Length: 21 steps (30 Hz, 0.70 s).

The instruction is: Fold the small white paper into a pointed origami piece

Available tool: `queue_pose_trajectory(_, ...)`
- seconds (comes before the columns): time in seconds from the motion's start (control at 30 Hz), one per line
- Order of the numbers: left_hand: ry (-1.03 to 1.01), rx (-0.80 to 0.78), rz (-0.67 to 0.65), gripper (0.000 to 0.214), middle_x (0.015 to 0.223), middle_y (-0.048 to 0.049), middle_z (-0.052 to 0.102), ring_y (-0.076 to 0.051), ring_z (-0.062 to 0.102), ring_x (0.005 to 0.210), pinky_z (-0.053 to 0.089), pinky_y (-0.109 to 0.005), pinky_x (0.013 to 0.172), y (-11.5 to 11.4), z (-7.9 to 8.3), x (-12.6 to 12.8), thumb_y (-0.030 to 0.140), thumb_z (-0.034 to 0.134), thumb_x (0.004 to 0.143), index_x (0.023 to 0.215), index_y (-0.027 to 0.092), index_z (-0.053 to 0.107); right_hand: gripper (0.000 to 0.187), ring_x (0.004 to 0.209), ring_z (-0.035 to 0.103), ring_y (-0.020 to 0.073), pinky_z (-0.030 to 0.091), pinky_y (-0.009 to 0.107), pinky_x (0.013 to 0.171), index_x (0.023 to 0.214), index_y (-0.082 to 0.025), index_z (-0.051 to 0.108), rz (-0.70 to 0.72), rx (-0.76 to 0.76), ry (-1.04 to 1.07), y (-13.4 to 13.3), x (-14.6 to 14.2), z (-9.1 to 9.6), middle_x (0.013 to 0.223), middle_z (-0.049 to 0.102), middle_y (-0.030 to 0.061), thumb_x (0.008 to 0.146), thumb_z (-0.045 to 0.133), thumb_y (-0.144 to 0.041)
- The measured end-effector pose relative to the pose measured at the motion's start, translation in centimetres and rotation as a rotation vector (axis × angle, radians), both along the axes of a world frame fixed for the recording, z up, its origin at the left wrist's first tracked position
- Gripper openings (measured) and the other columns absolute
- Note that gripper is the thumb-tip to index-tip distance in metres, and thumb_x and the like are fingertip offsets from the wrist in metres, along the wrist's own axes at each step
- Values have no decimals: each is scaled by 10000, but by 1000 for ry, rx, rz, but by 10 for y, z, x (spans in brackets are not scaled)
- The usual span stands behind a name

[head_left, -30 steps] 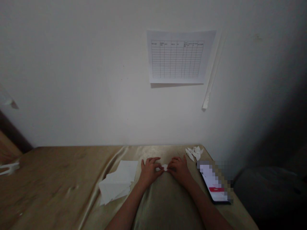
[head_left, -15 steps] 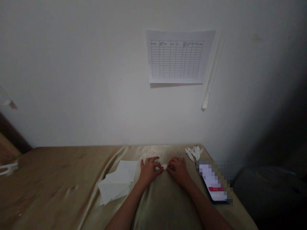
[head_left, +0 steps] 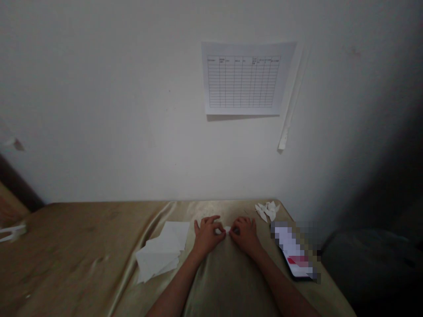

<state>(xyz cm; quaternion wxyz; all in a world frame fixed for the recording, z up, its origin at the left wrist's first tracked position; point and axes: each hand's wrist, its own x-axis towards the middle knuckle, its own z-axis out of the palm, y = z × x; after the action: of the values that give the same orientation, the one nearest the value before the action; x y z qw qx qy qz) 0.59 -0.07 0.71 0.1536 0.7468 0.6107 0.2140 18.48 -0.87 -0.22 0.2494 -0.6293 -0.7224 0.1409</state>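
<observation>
Between my fingertips, low over the cloth-covered table (head_left: pixel 231 281), is a small piece of white paper (head_left: pixel 228 230), mostly hidden by the fingers. My left hand (head_left: pixel 208 233) pinches its left side with thumb and index finger, the other fingers raised and spread. On the opposite side my right hand (head_left: pixel 245 234) pinches the paper too, its remaining fingers curled. A fanned stack of white paper sheets (head_left: pixel 161 253) lies left of my left hand. Several small folded white paper pieces (head_left: pixel 268 210) rest beyond my right hand, near the table's back right corner.
A phone (head_left: pixel 295 255) with a lit, partly blurred screen lies right of my right forearm. On the wall behind the table hangs a printed table sheet (head_left: pixel 244 81), with a white strip (head_left: pixel 291 105) beside it. A white object (head_left: pixel 13 232) sits at the far left edge.
My fingertips have come slightly closer together on the small paper, and less of it shows between them. The sheets and folded pieces have stayed in place.
</observation>
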Motion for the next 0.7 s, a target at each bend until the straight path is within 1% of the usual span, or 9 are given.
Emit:
queue_pose_trajectory(0.1, 2, 1, 9, 76, 1414, 91, 585, -282, 426, 1353, 37, -724, 1159, 1, -2, 1, 408, 746, 760, 815, 355, 741, 101, 1204, 489, 271, 139, 536, 1142, 846, -237, 694, -15, -13, -13, 0, -2, 0, 1130, 668, 51, 844, 625, -311)
queue_pose_trajectory(0.27, 17, -2, 15, 84, 1429, 79, 572, -292, 416, 1359, 35, -727, 1157, 2, -5, 3, 410, 734, 776, 831, 346, 742, 85, 1223, 481, 280, 96, 557, 1154, 839, -237, 694, -33, -20, -14, 2, -3, -2, 1132, 665, 51, 825, 646, -306)
queue_pose_trajectory(0.5, -2, 20, 19, 53, 1424, 83, 577, -295, 427, 1349, 40, -750, 1141, 1, -3, 4, 379, 738, 768, 806, 343, 738, 131, 1197, 509, 270, 123, 536, 1156, 854, -229, 696, -35, -11, -33, 1, -3, -2, 1112, 666, 62, 868, 614, -331)
queue_pose_trajectory(0.63, 13, 9, 21, 55, 1438, 73, 566, -303, 423, 1356, 43, -759, 1137, 1, -3, 5, 369, 739, 765, 813, 340, 741, 133, 1213, 500, 284, 148, 528, 1150, 872, -231, 703, -42, -22, -63, 1, -4, -1, 1127, 668, 79, 864, 622, -337)
queue_pose_trajectory(0.7, 18, 10, 22, 62, 1442, 68, 562, -308, 419, 1360, 38, -764, 1135, 2, -3, 6, 369, 743, 761, 816, 342, 742, 125, 1215, 498, 284, 138, 531, 1153, 864, -236, 703, -41, -27, -65, 2, -4, -1, 1124, 669, 77, 858, 628, -336)
